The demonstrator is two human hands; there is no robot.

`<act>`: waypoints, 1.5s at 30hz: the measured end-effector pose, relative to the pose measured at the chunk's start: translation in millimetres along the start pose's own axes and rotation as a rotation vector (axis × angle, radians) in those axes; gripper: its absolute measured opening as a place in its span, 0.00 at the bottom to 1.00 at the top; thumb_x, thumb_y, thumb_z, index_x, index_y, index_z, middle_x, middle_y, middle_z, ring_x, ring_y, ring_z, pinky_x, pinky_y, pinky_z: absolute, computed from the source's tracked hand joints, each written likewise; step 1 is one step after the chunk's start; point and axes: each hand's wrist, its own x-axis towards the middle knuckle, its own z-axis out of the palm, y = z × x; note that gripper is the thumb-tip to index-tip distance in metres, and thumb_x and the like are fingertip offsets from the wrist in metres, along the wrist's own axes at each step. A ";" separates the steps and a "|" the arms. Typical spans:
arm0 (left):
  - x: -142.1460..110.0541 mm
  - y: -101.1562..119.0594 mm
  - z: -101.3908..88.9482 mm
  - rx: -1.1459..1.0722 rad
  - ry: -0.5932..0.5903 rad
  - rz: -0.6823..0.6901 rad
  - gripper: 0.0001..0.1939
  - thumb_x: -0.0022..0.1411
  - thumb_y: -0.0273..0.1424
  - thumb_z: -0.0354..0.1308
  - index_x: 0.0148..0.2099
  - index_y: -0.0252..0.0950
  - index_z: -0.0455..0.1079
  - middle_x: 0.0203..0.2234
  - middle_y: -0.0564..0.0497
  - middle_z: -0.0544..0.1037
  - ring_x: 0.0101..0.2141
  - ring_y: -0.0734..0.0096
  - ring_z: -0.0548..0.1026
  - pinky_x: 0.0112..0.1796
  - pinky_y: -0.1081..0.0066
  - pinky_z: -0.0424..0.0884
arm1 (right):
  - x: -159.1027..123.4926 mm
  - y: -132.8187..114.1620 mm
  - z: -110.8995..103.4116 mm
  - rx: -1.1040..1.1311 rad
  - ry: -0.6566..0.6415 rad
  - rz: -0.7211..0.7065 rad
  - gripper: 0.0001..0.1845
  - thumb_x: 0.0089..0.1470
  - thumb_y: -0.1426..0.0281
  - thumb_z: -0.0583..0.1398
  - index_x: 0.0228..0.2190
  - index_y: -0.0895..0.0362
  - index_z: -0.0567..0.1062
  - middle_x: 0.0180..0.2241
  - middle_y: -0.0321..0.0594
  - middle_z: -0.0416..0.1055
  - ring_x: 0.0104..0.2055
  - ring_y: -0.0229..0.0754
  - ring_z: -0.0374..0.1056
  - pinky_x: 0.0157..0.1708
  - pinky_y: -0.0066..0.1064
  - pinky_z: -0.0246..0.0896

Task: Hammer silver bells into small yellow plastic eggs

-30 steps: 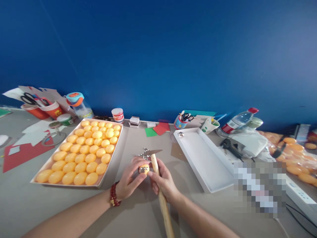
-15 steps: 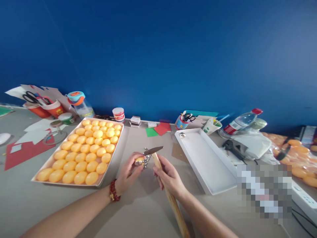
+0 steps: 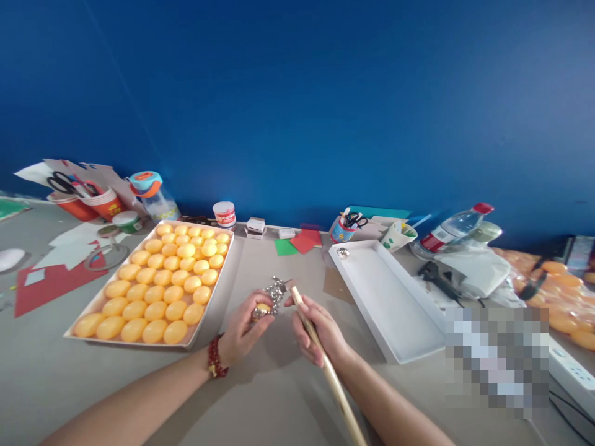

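Note:
My left hand [image 3: 242, 327] is closed around a small orange ball [image 3: 263, 307], its fingers partly hiding it. A clump of small shiny silver beads [image 3: 277, 288] stands out beyond those fingertips; how it is fixed cannot be made out. My right hand [image 3: 320, 328] grips a long wooden-handled tool [image 3: 335, 385], its shaft running down toward the bottom edge. The tool's dark metal head [image 3: 286, 285] is at the beads, seemingly touching them. Both hands are above the grey table [image 3: 274, 396].
To the left is a shallow box [image 3: 195, 334] filled with orange balls. A white tray [image 3: 395, 303] with one silver object [image 3: 343, 253] is at right. Behind are a pen cup [image 3: 343, 231], red paper [image 3: 305, 240] and a tub [image 3: 225, 215]. A bottle [image 3: 453, 229] leans farther right.
The tool's metal head has turned, from lying broadside across the shaft to looking short. My right hand's fingers wrap farther round the shaft. The bead clump now stands higher and shows more.

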 end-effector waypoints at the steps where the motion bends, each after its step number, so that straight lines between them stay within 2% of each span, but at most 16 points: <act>1: 0.0 -0.8 -0.2 -0.018 -0.011 -0.004 0.09 0.67 0.35 0.53 0.46 0.37 0.65 0.40 0.49 0.68 0.25 0.78 0.65 0.27 0.74 0.66 | 0.8 0.4 -0.2 0.001 -0.003 -0.002 0.17 0.62 0.61 0.56 0.49 0.57 0.66 0.15 0.26 0.66 0.05 0.30 0.48 0.03 0.19 0.50; 4: 1.0 -3.4 -1.7 -0.115 -0.069 -0.003 0.14 0.65 0.40 0.55 0.47 0.37 0.64 0.36 0.50 0.69 0.25 0.76 0.67 0.27 0.74 0.67 | 2.5 0.9 -1.0 -0.030 0.004 -0.020 0.18 0.62 0.59 0.57 0.49 0.57 0.65 0.16 0.26 0.66 0.06 0.30 0.48 0.04 0.20 0.51; 7: 3.1 -3.5 -3.6 -0.186 -0.110 0.015 0.20 0.64 0.47 0.52 0.39 0.34 0.68 0.29 0.50 0.69 0.25 0.73 0.69 0.27 0.72 0.69 | 1.7 -0.1 -2.0 -0.117 0.013 -0.031 0.18 0.62 0.59 0.56 0.48 0.57 0.65 0.16 0.26 0.66 0.06 0.30 0.51 0.05 0.20 0.51; 9: 4.2 -2.1 -4.1 -0.207 -0.094 -0.030 0.23 0.67 0.48 0.47 0.33 0.33 0.69 0.25 0.50 0.69 0.25 0.72 0.70 0.27 0.72 0.69 | -0.1 -1.7 -1.8 -0.212 0.015 -0.025 0.19 0.61 0.59 0.57 0.48 0.57 0.66 0.17 0.27 0.68 0.07 0.30 0.54 0.05 0.19 0.50; 12: 5.2 1.1 -3.1 -0.271 -0.051 -0.125 0.19 0.66 0.45 0.50 0.39 0.33 0.70 0.22 0.52 0.71 0.23 0.72 0.70 0.26 0.72 0.68 | -2.8 -4.1 0.6 -0.359 0.026 0.016 0.20 0.60 0.58 0.58 0.47 0.58 0.66 0.18 0.27 0.68 0.08 0.29 0.56 0.06 0.18 0.50; 14: 5.8 3.5 -1.9 -0.281 -0.018 -0.136 0.16 0.64 0.43 0.53 0.43 0.34 0.69 0.22 0.53 0.72 0.24 0.73 0.70 0.28 0.72 0.68 | -3.5 -5.1 2.5 -0.429 0.030 0.047 0.21 0.59 0.57 0.59 0.47 0.58 0.67 0.17 0.27 0.67 0.08 0.29 0.56 0.07 0.17 0.50; 15: 6.2 4.8 -1.3 -0.272 0.009 -0.134 0.15 0.64 0.42 0.55 0.43 0.34 0.69 0.23 0.54 0.72 0.24 0.73 0.70 0.28 0.73 0.68 | -3.4 -5.4 3.3 -0.455 0.030 0.058 0.22 0.59 0.57 0.59 0.48 0.58 0.67 0.17 0.26 0.66 0.08 0.29 0.56 0.07 0.17 0.51; 18: 7.1 7.1 -0.7 -0.232 0.032 -0.188 0.13 0.64 0.39 0.55 0.33 0.34 0.68 0.21 0.55 0.70 0.24 0.75 0.68 0.28 0.75 0.65 | -2.4 -6.4 4.2 -0.500 0.045 0.071 0.24 0.58 0.55 0.59 0.48 0.59 0.67 0.18 0.26 0.65 0.08 0.28 0.55 0.07 0.18 0.50; 22: 7.2 1.4 -3.1 -0.332 -0.009 -0.216 0.13 0.64 0.40 0.55 0.34 0.35 0.67 0.21 0.55 0.70 0.24 0.75 0.68 0.29 0.74 0.65 | -2.8 -10.1 2.1 -0.478 -0.018 0.104 0.25 0.59 0.54 0.58 0.49 0.59 0.66 0.18 0.26 0.65 0.08 0.28 0.54 0.06 0.18 0.50; 25: 6.0 -7.4 -6.3 -0.346 -0.059 -0.174 0.14 0.62 0.41 0.59 0.34 0.34 0.69 0.22 0.53 0.73 0.24 0.74 0.68 0.28 0.74 0.63 | -4.0 -13.2 -0.3 -0.435 -0.114 0.158 0.24 0.59 0.54 0.57 0.49 0.59 0.66 0.18 0.27 0.66 0.08 0.29 0.54 0.06 0.18 0.50; 28: 4.7 -12.8 -7.7 -0.386 -0.093 -0.146 0.15 0.63 0.41 0.58 0.36 0.33 0.71 0.27 0.50 0.75 0.27 0.72 0.71 0.31 0.72 0.65 | -3.7 -13.2 -2.7 -0.375 -0.154 0.200 0.24 0.60 0.55 0.57 0.49 0.59 0.66 0.18 0.27 0.67 0.08 0.29 0.54 0.06 0.18 0.50; 37: 4.3 -2.4 -3.4 -0.516 -0.063 -0.238 0.17 0.66 0.42 0.54 0.35 0.33 0.69 0.23 0.50 0.74 0.24 0.73 0.71 0.29 0.73 0.65 | 2.9 -1.9 -9.5 -0.165 -0.197 0.220 0.23 0.59 0.57 0.57 0.49 0.61 0.66 0.15 0.27 0.66 0.06 0.30 0.50 0.05 0.19 0.50; 42: 7.0 1.9 -2.5 -0.642 -0.086 -0.215 0.16 0.63 0.44 0.55 0.40 0.34 0.67 0.31 0.49 0.74 0.29 0.70 0.72 0.32 0.69 0.69 | 4.1 -0.9 -10.4 -0.147 -0.172 0.207 0.26 0.58 0.56 0.58 0.50 0.62 0.66 0.14 0.26 0.66 0.05 0.30 0.48 0.05 0.20 0.48; 45: 8.7 3.9 -3.0 -0.692 -0.117 -0.202 0.17 0.57 0.38 0.60 0.46 0.36 0.64 0.34 0.48 0.74 0.31 0.68 0.72 0.35 0.67 0.70 | 3.3 -4.9 -11.2 -0.183 -0.133 0.162 0.25 0.58 0.57 0.58 0.50 0.61 0.66 0.16 0.27 0.67 0.06 0.30 0.51 0.06 0.20 0.49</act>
